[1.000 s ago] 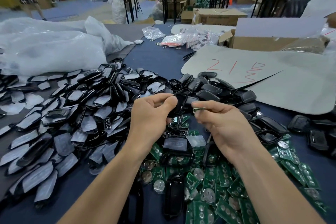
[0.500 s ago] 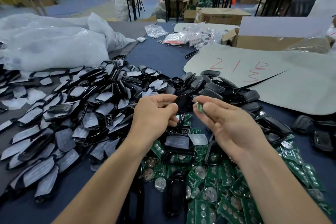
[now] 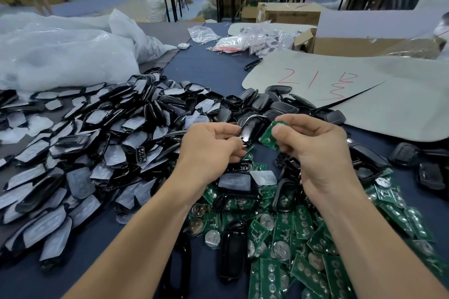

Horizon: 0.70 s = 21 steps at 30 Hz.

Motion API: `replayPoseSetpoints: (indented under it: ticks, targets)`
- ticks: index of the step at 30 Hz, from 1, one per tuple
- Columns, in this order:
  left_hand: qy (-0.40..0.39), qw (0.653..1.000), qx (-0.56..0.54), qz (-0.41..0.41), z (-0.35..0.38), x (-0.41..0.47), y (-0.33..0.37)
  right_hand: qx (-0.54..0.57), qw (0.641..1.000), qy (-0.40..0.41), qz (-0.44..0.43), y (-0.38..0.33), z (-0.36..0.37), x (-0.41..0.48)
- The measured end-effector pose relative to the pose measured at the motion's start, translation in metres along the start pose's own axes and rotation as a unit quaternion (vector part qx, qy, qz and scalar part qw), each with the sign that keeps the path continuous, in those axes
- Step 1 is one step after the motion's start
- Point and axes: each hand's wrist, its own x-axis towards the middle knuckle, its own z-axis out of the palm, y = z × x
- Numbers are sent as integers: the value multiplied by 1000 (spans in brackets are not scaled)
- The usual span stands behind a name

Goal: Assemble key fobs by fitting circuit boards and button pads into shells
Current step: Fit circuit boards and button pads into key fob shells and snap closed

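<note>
My left hand (image 3: 211, 148) grips a glossy black key fob shell (image 3: 251, 130) above the middle of the table. Just to its right, my right hand (image 3: 315, 148) pinches a green circuit board (image 3: 269, 135) between thumb and fingers, its face turned toward me. Board and shell are close together but apart. Below my hands lies a heap of green circuit boards (image 3: 301, 238) with round battery clips. A large pile of black shells with film-covered faces (image 3: 102, 143) spreads to the left.
More dark shell halves (image 3: 274, 104) are heaped behind my hands and at the right edge (image 3: 427, 167). A grey sheet with red writing (image 3: 340, 90), a cardboard box (image 3: 364, 41), small bagged parts (image 3: 243, 41) and big clear plastic bags (image 3: 60, 56) sit farther back.
My right hand has turned the circuit board from edge-on to face-on. Both hands have moved slightly apart while the left keeps its hold on the shell.
</note>
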Motion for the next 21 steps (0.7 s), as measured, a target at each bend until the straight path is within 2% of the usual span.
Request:
replayPoseSetpoints:
  ticks: [2,5,9,15,21]
  targets:
    - [-13,1000,4,-1,2,-1,1,-38,999,-7,-8,1,2,-1]
    - [-29,1000,8,7,2,-3,3,-165,985,-7,-51,4,5,-5]
    - [-43,999,19,26,0,-6,5,-252,962,30,-97,5,6,-6]
    - [-48,997,33,44,0,-8,6,-303,941,59,-136,5,10,-10]
    - [-38,997,54,51,1,-8,2,-322,934,47,-149,6,11,-11]
